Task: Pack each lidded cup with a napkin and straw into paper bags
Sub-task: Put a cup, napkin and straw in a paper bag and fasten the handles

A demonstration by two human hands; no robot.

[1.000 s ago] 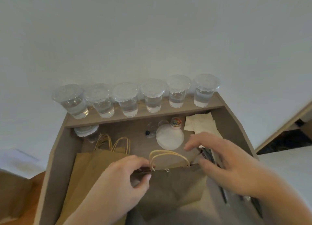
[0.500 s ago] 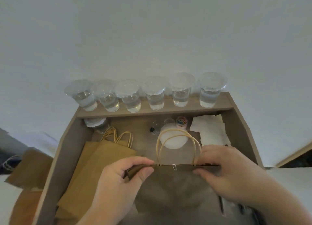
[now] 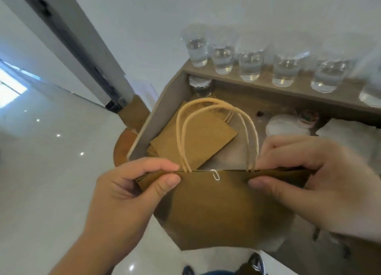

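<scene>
A brown paper bag [image 3: 216,208] with pale twine handles hangs in front of me, its top edge closed flat with a white paper clip [image 3: 215,174]. My left hand [image 3: 132,192] pinches the bag's top left corner. My right hand [image 3: 321,184] pinches its top right edge. Several lidded clear cups [image 3: 250,65] of water stand in a row on the shelf behind. One more lidded cup [image 3: 199,87] sits below the shelf. White napkins [image 3: 350,134] lie at the right. No straw is clearly visible.
The wooden tray-like table [image 3: 156,107] holds a stack of flat paper bags [image 3: 198,144], a white disc [image 3: 286,128] and a small jar [image 3: 307,117]. More brown bags [image 3: 134,113] lie on the glossy floor at the left near a dark door frame [image 3: 82,54].
The view has swung left and the bag now hangs partly beyond the table's edge, over the floor. Both hands keep their pinch on the bag's top edge.
</scene>
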